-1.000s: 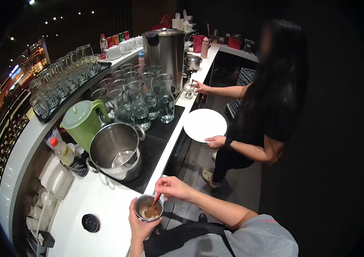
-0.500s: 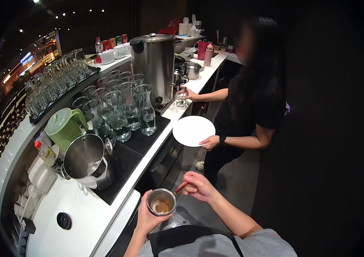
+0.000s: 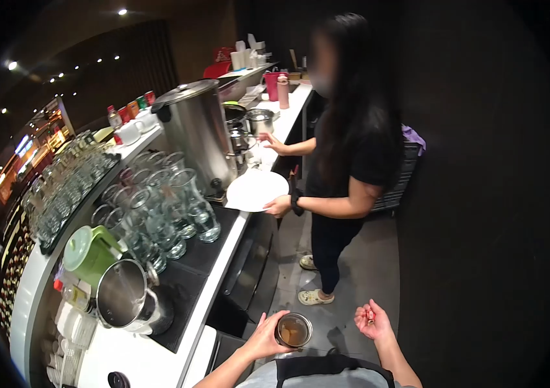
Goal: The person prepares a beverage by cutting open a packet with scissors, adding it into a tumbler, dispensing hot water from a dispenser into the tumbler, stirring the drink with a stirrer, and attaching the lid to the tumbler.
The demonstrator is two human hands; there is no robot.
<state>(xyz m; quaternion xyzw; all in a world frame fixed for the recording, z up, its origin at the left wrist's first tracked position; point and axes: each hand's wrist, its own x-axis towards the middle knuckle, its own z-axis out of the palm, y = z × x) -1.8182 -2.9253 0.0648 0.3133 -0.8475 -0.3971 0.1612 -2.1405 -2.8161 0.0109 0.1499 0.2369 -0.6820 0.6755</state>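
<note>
My left hand is wrapped round the side of a metal-rimmed cup; brown liquid shows inside it. To the right and apart from the cup, my right hand is closed with the palm side up. Between its fingers shows a small red and whitish item, mostly hidden, perhaps a slim packet. Both hands are in front of my body, above the floor and beside the counter.
A co-worker stands ahead, holding a white plate by the steel urn. Glass carafes, a green pitcher and a steel pot stand on the white counter. A dark lid lies nearby.
Both my hands and the cup have shifted right in view. My right hand has moved away from the cup and closed further round the red item. The co-worker's far hand has let go of a glass.
</note>
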